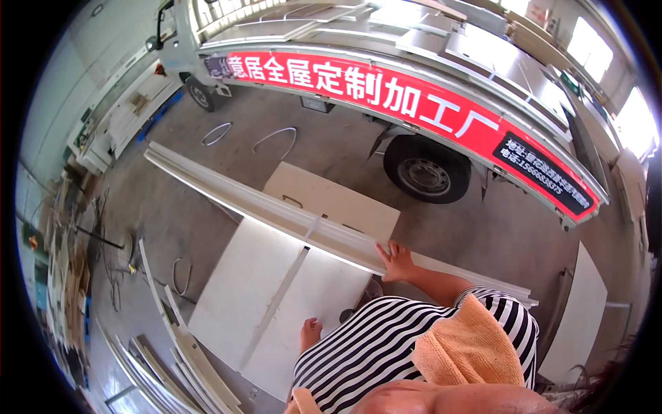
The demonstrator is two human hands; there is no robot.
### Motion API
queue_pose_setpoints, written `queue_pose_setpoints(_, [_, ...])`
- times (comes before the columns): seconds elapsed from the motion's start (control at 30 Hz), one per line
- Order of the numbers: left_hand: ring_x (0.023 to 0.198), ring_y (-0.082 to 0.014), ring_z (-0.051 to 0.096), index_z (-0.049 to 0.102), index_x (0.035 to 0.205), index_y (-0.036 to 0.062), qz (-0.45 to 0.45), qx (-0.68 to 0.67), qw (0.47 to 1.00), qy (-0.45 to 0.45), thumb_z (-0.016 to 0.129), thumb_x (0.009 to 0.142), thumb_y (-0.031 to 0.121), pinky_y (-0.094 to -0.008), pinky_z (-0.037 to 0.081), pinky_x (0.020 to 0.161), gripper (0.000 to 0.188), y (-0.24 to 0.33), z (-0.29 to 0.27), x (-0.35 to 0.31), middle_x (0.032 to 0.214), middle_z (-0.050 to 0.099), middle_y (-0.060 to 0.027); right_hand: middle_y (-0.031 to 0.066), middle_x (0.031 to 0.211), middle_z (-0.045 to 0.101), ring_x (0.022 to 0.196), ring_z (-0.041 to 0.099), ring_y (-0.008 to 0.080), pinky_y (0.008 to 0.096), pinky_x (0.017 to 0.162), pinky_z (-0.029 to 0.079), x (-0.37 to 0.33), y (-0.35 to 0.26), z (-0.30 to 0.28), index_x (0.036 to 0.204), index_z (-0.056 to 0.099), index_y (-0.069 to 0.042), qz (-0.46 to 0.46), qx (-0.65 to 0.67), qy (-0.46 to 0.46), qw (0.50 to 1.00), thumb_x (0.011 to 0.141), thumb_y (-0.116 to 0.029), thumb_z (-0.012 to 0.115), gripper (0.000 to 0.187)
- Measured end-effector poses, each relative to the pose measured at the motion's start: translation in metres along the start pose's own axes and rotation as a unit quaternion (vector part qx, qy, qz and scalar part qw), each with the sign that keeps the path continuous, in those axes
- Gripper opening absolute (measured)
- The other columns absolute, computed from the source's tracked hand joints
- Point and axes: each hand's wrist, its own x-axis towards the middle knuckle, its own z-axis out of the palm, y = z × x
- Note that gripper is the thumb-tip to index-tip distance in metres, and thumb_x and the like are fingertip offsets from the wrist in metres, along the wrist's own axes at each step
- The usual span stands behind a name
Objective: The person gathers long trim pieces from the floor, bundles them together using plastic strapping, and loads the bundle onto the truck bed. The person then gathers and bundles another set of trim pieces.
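A bundle of long white strips (241, 195) runs slantwise across the near edge of a beige panel and along the far edge of a white board. My right hand (395, 262) rests on the strips toward their right part, its fingers spread. Below it lies the wide white board (238, 276), made of two pieces with a greyish band (276, 303) between them. My left hand (311, 332) is over the right piece of the board, close to my body, fingers curled in with nothing visible in them. The beige panel (331, 200) with a dark handle-like loop (292, 201) lies beyond the strips.
A light truck loaded with panels (496, 58) stands across the back, its wheel (426, 171) near the beige panel. Loose strap loops (276, 134) lie on the floor. Long curved-looking strips (186, 345) are at lower left, scrap boards (69, 283) farther left. A white panel (576, 317) stands at right.
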Motion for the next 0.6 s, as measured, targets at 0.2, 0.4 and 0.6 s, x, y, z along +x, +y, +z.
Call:
queue_pose_setpoints(0.2, [0.091,-0.0297,0.065,0.060,0.106,0.0001,0.114,0.017,0.993,-0.037,0.061,0.084,0.021,-0.0365,0.051,0.081,0.031,-0.003,0.009,0.023,0.097,0.067,-0.0182,0.0268,0.138,0.029,0.120,0.039,0.0429,0.0570,0.093,0.036,0.001,-0.005,-0.008,0.151,0.010,-0.022,-0.009,-0.008,-0.028,1.000,0.060,-0.040,0.073,0.112])
queue_pose_setpoints(0.4, [0.089,-0.0319,0.063,0.061,0.099,0.0035,0.129,0.120,0.984,-0.034,0.064,0.078,0.027,-0.0412,0.050,0.081,0.031,-0.005,0.032,0.032,0.094,0.065,-0.0155,0.0302,0.143,0.022,0.127,0.034,0.0439,0.0571,0.102,0.026,-0.007,-0.006,-0.012,0.151,0.005,-0.022,-0.016,-0.018,-0.051,0.998,0.063,-0.039,0.072,0.113])
queue_pose_setpoints(0.6, [0.113,-0.0353,0.046,0.056,0.110,0.0052,0.168,0.234,0.953,-0.089,0.073,0.071,0.044,-0.0503,0.038,0.093,0.058,0.001,0.074,0.029,0.115,0.055,-0.0116,0.0279,0.141,0.027,0.126,0.034,0.0428,0.0610,0.099,0.027,-0.001,0.001,0.004,0.149,0.017,-0.025,-0.057,0.046,-0.011,0.997,0.059,-0.037,0.074,0.108])
